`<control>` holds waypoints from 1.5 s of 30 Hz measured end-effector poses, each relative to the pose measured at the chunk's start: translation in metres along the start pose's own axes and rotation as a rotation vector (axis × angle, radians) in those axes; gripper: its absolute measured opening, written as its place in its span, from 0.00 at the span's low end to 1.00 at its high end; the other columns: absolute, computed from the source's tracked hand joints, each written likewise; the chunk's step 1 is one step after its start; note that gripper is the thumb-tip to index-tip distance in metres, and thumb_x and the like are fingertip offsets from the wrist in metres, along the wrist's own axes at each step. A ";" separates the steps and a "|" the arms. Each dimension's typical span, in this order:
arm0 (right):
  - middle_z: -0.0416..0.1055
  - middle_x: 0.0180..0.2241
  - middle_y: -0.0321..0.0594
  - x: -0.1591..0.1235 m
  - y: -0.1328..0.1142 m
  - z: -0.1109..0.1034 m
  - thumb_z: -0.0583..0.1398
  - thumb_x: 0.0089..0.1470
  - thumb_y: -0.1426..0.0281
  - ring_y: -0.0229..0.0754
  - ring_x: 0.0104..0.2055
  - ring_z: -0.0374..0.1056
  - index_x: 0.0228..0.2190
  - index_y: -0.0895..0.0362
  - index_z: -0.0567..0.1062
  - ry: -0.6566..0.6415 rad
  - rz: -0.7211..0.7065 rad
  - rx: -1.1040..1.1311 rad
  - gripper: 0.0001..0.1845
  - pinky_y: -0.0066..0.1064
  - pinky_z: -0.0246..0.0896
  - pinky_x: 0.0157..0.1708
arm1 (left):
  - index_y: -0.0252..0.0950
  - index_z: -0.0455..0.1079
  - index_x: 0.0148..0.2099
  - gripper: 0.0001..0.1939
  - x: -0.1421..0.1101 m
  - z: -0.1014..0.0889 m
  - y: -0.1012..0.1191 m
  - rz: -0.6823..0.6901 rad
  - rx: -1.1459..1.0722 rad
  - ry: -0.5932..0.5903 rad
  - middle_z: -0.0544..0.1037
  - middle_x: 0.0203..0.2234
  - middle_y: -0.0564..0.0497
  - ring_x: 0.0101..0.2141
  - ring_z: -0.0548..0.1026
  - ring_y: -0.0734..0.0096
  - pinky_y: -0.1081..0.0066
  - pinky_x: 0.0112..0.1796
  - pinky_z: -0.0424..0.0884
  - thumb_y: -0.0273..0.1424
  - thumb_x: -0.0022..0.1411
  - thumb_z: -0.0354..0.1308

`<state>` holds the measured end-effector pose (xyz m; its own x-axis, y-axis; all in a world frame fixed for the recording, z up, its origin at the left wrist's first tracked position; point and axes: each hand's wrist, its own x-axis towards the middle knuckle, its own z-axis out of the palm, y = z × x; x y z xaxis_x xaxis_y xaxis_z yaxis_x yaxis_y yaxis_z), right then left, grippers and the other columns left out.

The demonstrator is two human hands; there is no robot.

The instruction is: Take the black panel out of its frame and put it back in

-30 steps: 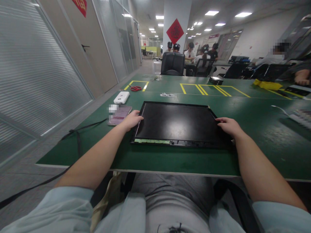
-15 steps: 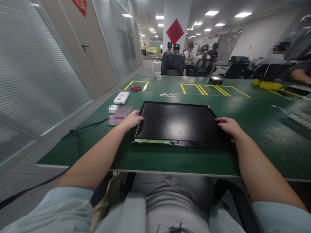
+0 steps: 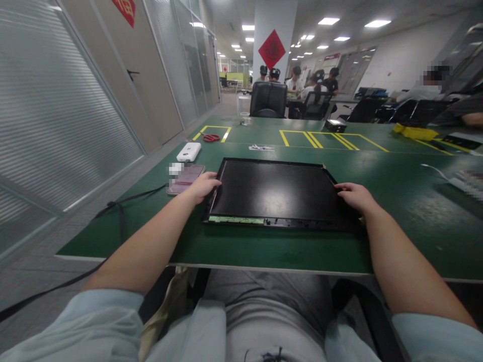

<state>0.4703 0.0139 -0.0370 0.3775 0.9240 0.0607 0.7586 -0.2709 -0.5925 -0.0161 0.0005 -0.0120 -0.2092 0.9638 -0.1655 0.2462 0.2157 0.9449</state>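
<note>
A black LCD screen panel [image 3: 271, 191] in a dark frame lies face up on the table before me. Along its near edge, on the left, runs a green circuit strip [image 3: 236, 220]. My left hand [image 3: 204, 187] grips the panel's left edge, thumb on top, the other fingers partly hidden at the side. On the opposite edge, my right hand [image 3: 356, 196] is closed in the same way, with its fingertips over the rim.
Left of the panel are a phone [image 3: 186, 179], a white power bank [image 3: 188, 152] and red-handled scissors [image 3: 211, 137]. Small white pieces [image 3: 261, 148] lie beyond it on the green table [image 3: 264, 251]. A white cable [image 3: 435, 170] is at right. Several people sit farther back.
My left hand has shifted very slightly left along with its forearm. The panel and my right hand look unmoved. At the far right, another person's arm has changed position.
</note>
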 end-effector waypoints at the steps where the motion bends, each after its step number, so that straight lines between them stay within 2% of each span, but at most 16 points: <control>1: 0.79 0.38 0.43 0.000 0.000 0.000 0.63 0.46 0.75 0.48 0.41 0.74 0.40 0.54 0.84 -0.001 -0.003 -0.001 0.18 0.40 0.69 0.48 | 0.32 0.72 0.57 0.26 0.000 0.000 0.000 -0.027 -0.024 -0.014 0.82 0.28 0.49 0.26 0.80 0.63 0.68 0.30 0.75 0.20 0.55 0.63; 4: 0.79 0.39 0.44 -0.002 -0.002 -0.001 0.63 0.47 0.75 0.48 0.42 0.75 0.42 0.54 0.84 -0.012 0.003 -0.012 0.19 0.40 0.68 0.49 | 0.33 0.69 0.61 0.30 0.000 0.000 0.002 -0.104 -0.137 -0.050 0.81 0.27 0.50 0.25 0.80 0.65 0.69 0.28 0.76 0.20 0.56 0.64; 8: 0.79 0.41 0.45 -0.003 -0.003 -0.002 0.63 0.47 0.75 0.49 0.43 0.75 0.42 0.54 0.84 -0.007 0.007 -0.015 0.19 0.39 0.69 0.49 | 0.33 0.68 0.61 0.29 -0.001 0.002 0.005 -0.147 -0.295 -0.061 0.80 0.24 0.52 0.21 0.78 0.67 0.69 0.25 0.78 0.19 0.57 0.62; 12: 0.79 0.41 0.45 0.000 0.000 0.000 0.63 0.47 0.75 0.48 0.43 0.74 0.43 0.55 0.84 -0.009 0.000 -0.012 0.20 0.39 0.68 0.50 | 0.34 0.72 0.54 0.21 -0.001 0.004 0.007 -0.165 -0.447 -0.069 0.79 0.21 0.55 0.17 0.76 0.69 0.72 0.21 0.76 0.18 0.58 0.62; 15: 0.79 0.40 0.44 0.003 0.003 0.002 0.63 0.47 0.75 0.47 0.42 0.74 0.43 0.55 0.84 -0.012 0.005 -0.016 0.20 0.39 0.68 0.49 | 0.33 0.73 0.47 0.16 -0.001 0.003 0.008 -0.184 -0.580 -0.132 0.79 0.21 0.54 0.16 0.76 0.69 0.72 0.21 0.76 0.16 0.57 0.63; 17: 0.79 0.40 0.43 0.004 0.004 0.003 0.63 0.47 0.75 0.47 0.41 0.74 0.43 0.55 0.84 -0.005 0.003 -0.017 0.20 0.39 0.68 0.48 | 0.32 0.73 0.46 0.15 0.000 0.002 0.007 -0.195 -0.641 -0.186 0.79 0.20 0.54 0.15 0.76 0.70 0.72 0.20 0.76 0.16 0.58 0.63; 20: 0.79 0.39 0.43 0.004 0.004 0.002 0.63 0.47 0.75 0.47 0.40 0.74 0.41 0.54 0.84 0.004 -0.005 -0.012 0.18 0.39 0.68 0.48 | 0.32 0.72 0.54 0.23 0.001 0.001 0.006 -0.191 -0.679 -0.227 0.80 0.22 0.54 0.17 0.77 0.69 0.72 0.21 0.76 0.16 0.57 0.66; 24: 0.80 0.39 0.44 0.002 0.002 0.001 0.63 0.46 0.75 0.48 0.41 0.75 0.40 0.54 0.85 0.001 -0.005 -0.011 0.17 0.39 0.69 0.48 | 0.41 0.58 0.70 0.48 0.002 -0.001 0.003 -0.172 -0.640 -0.118 0.81 0.25 0.56 0.17 0.77 0.70 0.72 0.21 0.76 0.16 0.52 0.71; 26: 0.80 0.41 0.44 0.002 0.001 0.000 0.63 0.46 0.75 0.49 0.42 0.75 0.40 0.54 0.85 -0.003 -0.003 -0.012 0.18 0.39 0.69 0.48 | 0.43 0.54 0.72 0.51 0.002 -0.001 0.003 -0.151 -0.609 -0.101 0.81 0.25 0.56 0.17 0.77 0.70 0.73 0.20 0.74 0.17 0.53 0.72; 29: 0.80 0.43 0.45 0.000 0.000 0.000 0.63 0.47 0.76 0.49 0.45 0.75 0.41 0.55 0.84 -0.007 0.005 -0.011 0.19 0.39 0.68 0.50 | 0.39 0.61 0.69 0.42 -0.001 0.002 0.005 -0.102 -0.590 -0.111 0.82 0.25 0.55 0.17 0.76 0.72 0.74 0.21 0.74 0.20 0.55 0.71; 34: 0.80 0.41 0.44 -0.001 -0.001 0.000 0.63 0.47 0.75 0.48 0.43 0.75 0.41 0.55 0.84 -0.001 0.005 -0.010 0.19 0.38 0.68 0.50 | 0.34 0.76 0.54 0.24 -0.008 0.007 0.010 -0.036 -0.564 -0.121 0.84 0.28 0.50 0.22 0.79 0.71 0.74 0.25 0.76 0.22 0.55 0.72; 40: 0.80 0.39 0.44 -0.001 -0.002 -0.001 0.62 0.47 0.75 0.46 0.39 0.75 0.43 0.55 0.84 -0.012 0.010 -0.034 0.19 0.38 0.69 0.47 | 0.33 0.80 0.45 0.15 -0.008 0.005 0.011 -0.005 -0.560 -0.143 0.85 0.28 0.48 0.28 0.82 0.66 0.74 0.26 0.76 0.21 0.53 0.68; 43: 0.80 0.37 0.43 -0.002 -0.003 -0.001 0.62 0.48 0.75 0.46 0.39 0.75 0.43 0.56 0.84 -0.013 0.006 -0.035 0.20 0.37 0.69 0.46 | 0.32 0.80 0.40 0.07 -0.005 0.005 0.010 -0.046 -0.600 -0.124 0.84 0.28 0.47 0.30 0.82 0.65 0.73 0.27 0.76 0.27 0.58 0.65; 45: 0.80 0.37 0.44 -0.003 -0.004 -0.001 0.61 0.48 0.75 0.46 0.39 0.75 0.43 0.56 0.84 -0.017 0.011 -0.043 0.20 0.37 0.69 0.46 | 0.33 0.79 0.38 0.07 -0.004 0.005 0.008 -0.046 -0.603 -0.127 0.84 0.28 0.47 0.31 0.83 0.63 0.72 0.27 0.77 0.31 0.58 0.66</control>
<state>0.4664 0.0117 -0.0341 0.3768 0.9254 0.0406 0.7766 -0.2918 -0.5583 -0.0085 -0.0005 -0.0055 -0.0829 0.9747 -0.2076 -0.3471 0.1670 0.9229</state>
